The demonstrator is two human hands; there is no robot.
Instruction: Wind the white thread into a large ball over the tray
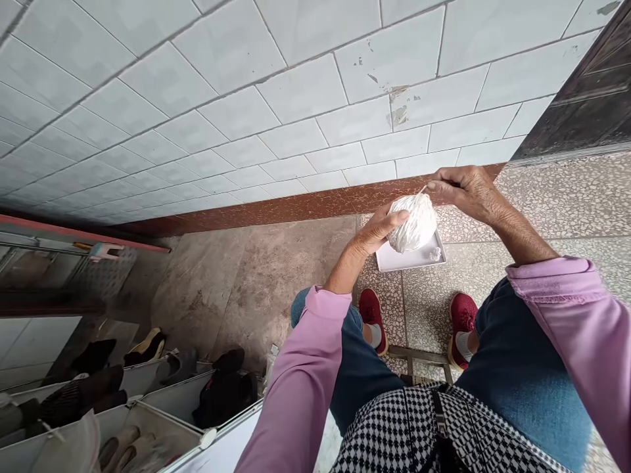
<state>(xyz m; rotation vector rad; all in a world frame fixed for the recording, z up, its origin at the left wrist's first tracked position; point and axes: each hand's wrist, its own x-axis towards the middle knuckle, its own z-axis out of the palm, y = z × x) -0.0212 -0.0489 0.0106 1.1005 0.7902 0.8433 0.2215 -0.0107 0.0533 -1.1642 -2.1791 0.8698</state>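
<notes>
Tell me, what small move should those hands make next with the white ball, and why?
Perhaps the right hand should lay the strand snugly across the white ball, if this is winding: it pinches that strand, which runs to the ball, while the left hand holds the ball.

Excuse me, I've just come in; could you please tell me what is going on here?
A person is handling a ball of white cord with both hands. The left hand holds the ball from the side, while the right hand pinches a strand at its top. Below is a shallow pale tray, with a small white clump in it.
</notes>
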